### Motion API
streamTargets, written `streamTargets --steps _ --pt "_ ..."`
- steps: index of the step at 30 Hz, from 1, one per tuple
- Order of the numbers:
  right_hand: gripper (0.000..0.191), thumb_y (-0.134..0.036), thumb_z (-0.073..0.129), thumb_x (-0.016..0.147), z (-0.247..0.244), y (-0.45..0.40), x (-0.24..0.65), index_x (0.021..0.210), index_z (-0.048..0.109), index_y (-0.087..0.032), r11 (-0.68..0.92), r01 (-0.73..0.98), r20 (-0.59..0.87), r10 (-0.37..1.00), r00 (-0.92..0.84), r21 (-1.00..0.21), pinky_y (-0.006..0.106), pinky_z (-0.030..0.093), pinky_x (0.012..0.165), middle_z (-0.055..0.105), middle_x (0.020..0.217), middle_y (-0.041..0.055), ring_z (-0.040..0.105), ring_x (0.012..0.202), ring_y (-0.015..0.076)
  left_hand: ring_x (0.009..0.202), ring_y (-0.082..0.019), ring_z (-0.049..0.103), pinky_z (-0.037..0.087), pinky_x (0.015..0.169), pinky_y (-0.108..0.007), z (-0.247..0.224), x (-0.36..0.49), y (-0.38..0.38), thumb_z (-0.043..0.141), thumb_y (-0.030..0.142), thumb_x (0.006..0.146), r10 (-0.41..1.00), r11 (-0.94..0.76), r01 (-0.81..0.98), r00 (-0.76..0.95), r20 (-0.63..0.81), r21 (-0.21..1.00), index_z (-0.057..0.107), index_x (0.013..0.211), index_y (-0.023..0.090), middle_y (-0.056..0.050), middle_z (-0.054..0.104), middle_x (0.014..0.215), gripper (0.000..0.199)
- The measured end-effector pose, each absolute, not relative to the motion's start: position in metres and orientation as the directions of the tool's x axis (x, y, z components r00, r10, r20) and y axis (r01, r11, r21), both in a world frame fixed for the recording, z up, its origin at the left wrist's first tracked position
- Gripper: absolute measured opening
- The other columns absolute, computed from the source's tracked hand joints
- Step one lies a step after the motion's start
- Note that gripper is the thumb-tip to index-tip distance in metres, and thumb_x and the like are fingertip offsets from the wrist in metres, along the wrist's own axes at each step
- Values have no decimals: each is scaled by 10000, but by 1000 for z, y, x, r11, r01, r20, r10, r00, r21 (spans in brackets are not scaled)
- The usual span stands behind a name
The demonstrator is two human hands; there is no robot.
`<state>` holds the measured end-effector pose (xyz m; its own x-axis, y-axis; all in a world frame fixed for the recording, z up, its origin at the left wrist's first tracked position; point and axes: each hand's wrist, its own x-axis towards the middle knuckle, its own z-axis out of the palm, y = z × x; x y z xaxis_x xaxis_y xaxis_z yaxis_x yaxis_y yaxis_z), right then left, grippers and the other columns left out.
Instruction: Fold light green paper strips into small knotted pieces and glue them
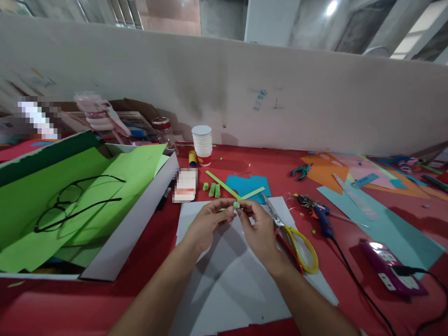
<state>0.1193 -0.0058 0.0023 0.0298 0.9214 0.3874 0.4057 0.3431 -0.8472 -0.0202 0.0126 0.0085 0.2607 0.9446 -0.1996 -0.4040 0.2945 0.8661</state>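
Note:
Between the fingertips of my left hand (pixel 214 219) and my right hand (pixel 258 224) is a small green folded paper piece (pixel 236 205), pinched from both sides above white paper sheets (pixel 238 289). Just beyond my fingers lie two green paper strips, a left one (pixel 220 183) and a right one (pixel 255 192), partly over blue paper (pixel 241 184). Several small green folded pieces (pixel 214 190) stand on the red table to the left of the strips. Scissors (pixel 297 247) with yellow and red handles rest close to my right hand, blades pointing away.
At left is a white box (pixel 140 214) holding green paper and eyeglasses (pixel 66 205). A paper cup (pixel 202 144) and a phone (pixel 185 185) stand behind my left hand. On the right lie a glue gun (pixel 324 219) with its cord, pliers (pixel 301 171) and a purple power strip (pixel 390 268).

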Motion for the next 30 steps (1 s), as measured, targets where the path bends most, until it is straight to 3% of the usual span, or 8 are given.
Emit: streamTargets --steps 3,13,24,30 --pt "172 -242 531 837 2 -5 120 988 608 -210 345 430 402 914 47 -834 301 501 742 664 938 51 619 823 174 697 -81 593 464 740 -236 7 -21 13 743 258 674 912 398 -488 300 -280 776 677 952 202 -7 661 823 291" --pt "323 -231 571 802 0 -6 117 1123 533 -232 317 361 343 939 7 -877 286 519 683 611 1107 65 609 794 150 678 -95 587 464 723 -251 7 -22 16 747 204 646 931 361 -485 228 -284 797 680 875 186 -12 660 806 240" --pt "280 -139 562 772 2 -3 121 1032 616 -228 360 395 387 922 -11 -845 276 504 686 614 1018 43 588 753 145 666 -92 541 427 713 -259 10 -21 11 718 229 675 942 311 -395 252 -224 864 663 953 177 -3 619 761 288" --pt "245 -118 528 780 2 -4 119 959 640 -242 442 410 466 884 -45 -798 292 508 711 622 993 47 593 889 181 639 -88 518 412 703 -260 12 -21 11 727 231 665 929 329 -378 294 -225 865 638 978 181 16 593 727 329"
